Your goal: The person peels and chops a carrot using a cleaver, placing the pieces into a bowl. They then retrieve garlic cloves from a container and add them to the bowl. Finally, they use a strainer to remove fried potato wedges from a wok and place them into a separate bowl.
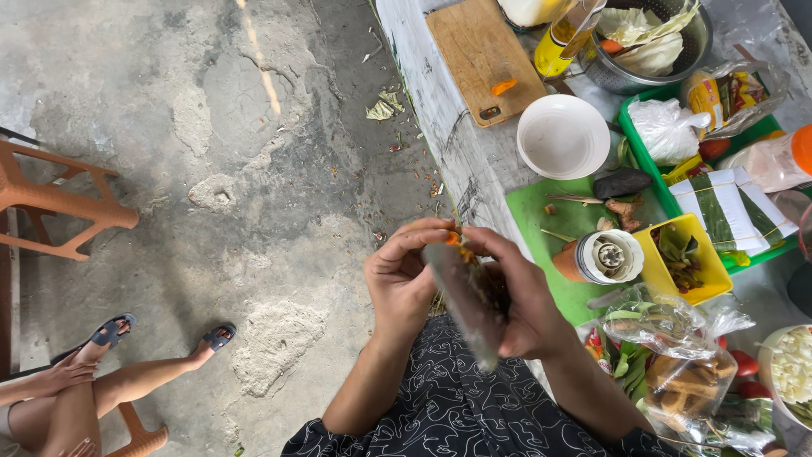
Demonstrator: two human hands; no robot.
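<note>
Both hands up over lap, just left of table edge [440, 127]. L hand [404, 278] curled, thumb + fingers pinching top of small orange piece [453, 239]; R hand [520, 296] wrapped around knife [469, 305], blade blurred, tip pointing down toward patterned dark shirt [440, 406]. Orange piece pressed between both sets of fingertips at top of blade, above lap, not on table; kind too blurred to tell. Nearby on table: green mat [541, 211] w/ scraps and brownish root pieces [624, 211], dark oval thing [622, 182], orange-sided container w/ white top [602, 256], yellow tub [685, 258] holding leaves. White bowl [562, 135] behind mat, wooden cutting board [482, 55] further back w/ orange bit [503, 86] on it. Metal colander [651, 42] w/ cabbage leaves at top R, yellow bottle [558, 42] beside it. Green tray [651, 152] w/ plastic bags and packets. Clear bags of veg [668, 347] close to R forearm. Concrete floor [211, 169] w/ veg scraps; another person's legs in sandals [110, 364] bottom L, orange chair [51, 203] beside them.
</note>
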